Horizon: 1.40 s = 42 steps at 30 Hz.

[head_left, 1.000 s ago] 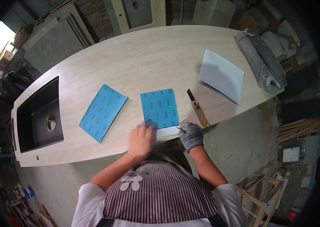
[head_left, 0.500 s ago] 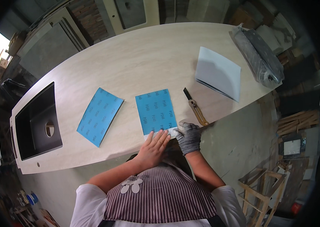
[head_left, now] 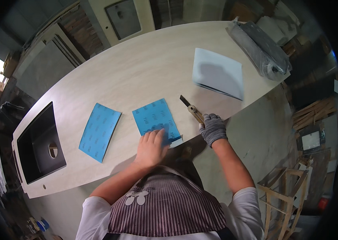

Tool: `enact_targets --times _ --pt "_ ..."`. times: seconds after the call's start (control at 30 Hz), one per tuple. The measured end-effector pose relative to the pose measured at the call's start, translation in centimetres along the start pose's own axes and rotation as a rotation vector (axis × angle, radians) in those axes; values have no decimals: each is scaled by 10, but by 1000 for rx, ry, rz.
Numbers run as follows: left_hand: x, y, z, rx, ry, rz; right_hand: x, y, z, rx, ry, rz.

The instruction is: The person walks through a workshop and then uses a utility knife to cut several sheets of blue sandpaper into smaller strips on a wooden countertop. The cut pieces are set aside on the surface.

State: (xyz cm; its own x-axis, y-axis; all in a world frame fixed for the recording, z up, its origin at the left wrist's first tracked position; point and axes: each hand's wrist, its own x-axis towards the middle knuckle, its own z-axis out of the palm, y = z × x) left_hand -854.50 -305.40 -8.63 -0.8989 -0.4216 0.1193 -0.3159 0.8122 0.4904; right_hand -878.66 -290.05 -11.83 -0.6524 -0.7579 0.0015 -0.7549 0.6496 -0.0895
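Before me on the pale slab lies a blue sandpaper sheet (head_left: 157,115) with a white strip (head_left: 176,142) at its near edge. My bare left hand (head_left: 150,149) is at that edge, its fingers bent over the sheet and its thumb lower; slight blur softens the grip. Beside the fingers the paper looks dark and bent. To the right, my right hand (head_left: 214,129) in a grey glove closes round the rear end of a tan utility knife (head_left: 194,112), whose dark blade points away to the far left. A second blue sandpaper sheet (head_left: 100,132) lies further left.
A folded white sheet (head_left: 218,70) lies at the right of the slab (head_left: 137,64), near a plastic-wrapped dark bundle (head_left: 260,50). A dark sink basin (head_left: 41,138) is set into the left end. A wooden frame (head_left: 283,200) stands on the floor at the lower right.
My right hand has left the sheet's corner, moved right and taken hold of the utility knife. My left hand's flat fingers have bent over the near edge. The view has shifted slightly.
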Motion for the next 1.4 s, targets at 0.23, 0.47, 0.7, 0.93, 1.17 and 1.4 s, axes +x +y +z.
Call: enact_targets --times 0.23,0.47,0.7,0.93,1.17,1.4 --pt "1 -1 1 36 -191 94 5 24 32 98 106 27" --pt "2 -9 -7 -46 -169 218 -55 36 1 1097 -288 302" --pt "39 -15 -33 280 -360 771 -72 53 29 1263 -447 203" --pt "59 -46 -11 180 -549 677 -65 57 15 1294 -640 123" --pt "52 -52 -1 165 -533 637 -62 68 18 1213 -694 46" --pt "51 -52 2 151 -517 630 -64 58 31 873 -472 -345"
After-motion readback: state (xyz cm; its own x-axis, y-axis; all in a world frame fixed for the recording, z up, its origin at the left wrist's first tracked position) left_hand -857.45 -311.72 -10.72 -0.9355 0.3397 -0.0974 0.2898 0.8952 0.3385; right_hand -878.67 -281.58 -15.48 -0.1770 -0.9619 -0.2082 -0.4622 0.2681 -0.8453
